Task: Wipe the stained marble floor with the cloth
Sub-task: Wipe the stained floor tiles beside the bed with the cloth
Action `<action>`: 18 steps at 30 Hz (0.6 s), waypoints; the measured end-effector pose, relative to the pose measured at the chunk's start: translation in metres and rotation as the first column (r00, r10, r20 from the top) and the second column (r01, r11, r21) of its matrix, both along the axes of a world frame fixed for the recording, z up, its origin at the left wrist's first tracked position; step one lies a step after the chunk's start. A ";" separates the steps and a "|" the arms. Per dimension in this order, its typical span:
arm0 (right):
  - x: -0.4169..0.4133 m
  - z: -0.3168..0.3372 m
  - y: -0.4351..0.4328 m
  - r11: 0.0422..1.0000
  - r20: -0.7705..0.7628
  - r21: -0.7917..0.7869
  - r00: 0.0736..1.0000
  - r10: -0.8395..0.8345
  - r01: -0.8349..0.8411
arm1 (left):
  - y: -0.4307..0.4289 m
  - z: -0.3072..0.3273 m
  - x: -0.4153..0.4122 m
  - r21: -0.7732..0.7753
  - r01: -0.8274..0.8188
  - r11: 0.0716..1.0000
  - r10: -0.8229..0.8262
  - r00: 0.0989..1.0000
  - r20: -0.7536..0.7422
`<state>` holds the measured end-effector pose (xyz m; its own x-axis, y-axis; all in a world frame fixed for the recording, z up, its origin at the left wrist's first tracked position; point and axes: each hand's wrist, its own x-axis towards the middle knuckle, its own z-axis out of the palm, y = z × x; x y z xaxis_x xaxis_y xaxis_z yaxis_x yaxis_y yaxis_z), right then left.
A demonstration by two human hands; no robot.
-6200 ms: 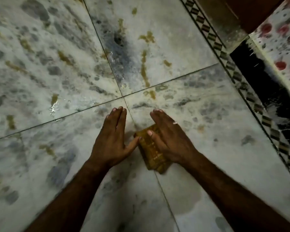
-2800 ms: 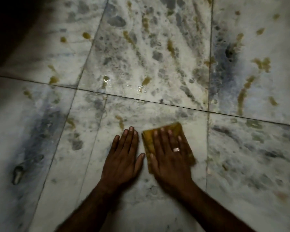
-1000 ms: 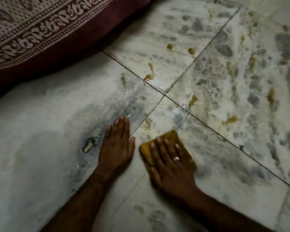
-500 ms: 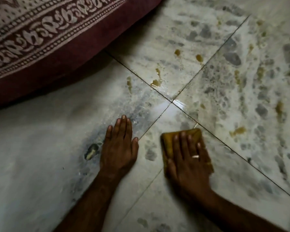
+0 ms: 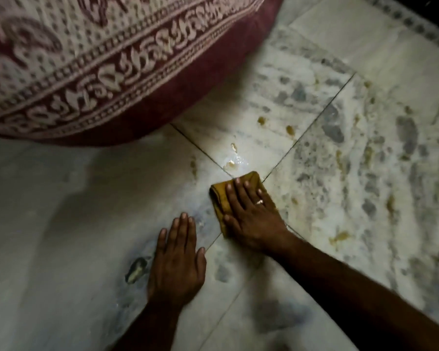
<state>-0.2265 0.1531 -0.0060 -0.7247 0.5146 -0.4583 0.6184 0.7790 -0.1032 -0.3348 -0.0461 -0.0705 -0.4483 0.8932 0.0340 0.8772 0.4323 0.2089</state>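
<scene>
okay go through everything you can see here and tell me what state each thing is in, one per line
cloth: folded, flat on the floor, pinned under the right hand
right hand: palm down, fingers spread on the cloth
left hand: flat on bare floor, empty
marble floor: yellowish stains scattered beyond and right of the cloth
wet patch: glistening, just ahead of the cloth
patterned fabric: draped, its edge meeting the floor

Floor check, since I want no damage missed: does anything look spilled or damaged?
Yes. Yellow-brown stains dot the floor, with a wet patch just beyond the cloth under the right hand. A dark pit beside the left hand looks like a chip.
</scene>
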 end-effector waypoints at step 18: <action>0.043 0.083 0.020 0.955 0.141 -0.103 0.946 0.292 -0.280 | 0.001 0.015 -0.005 -0.012 0.016 1.000 -0.014 0.987 0.157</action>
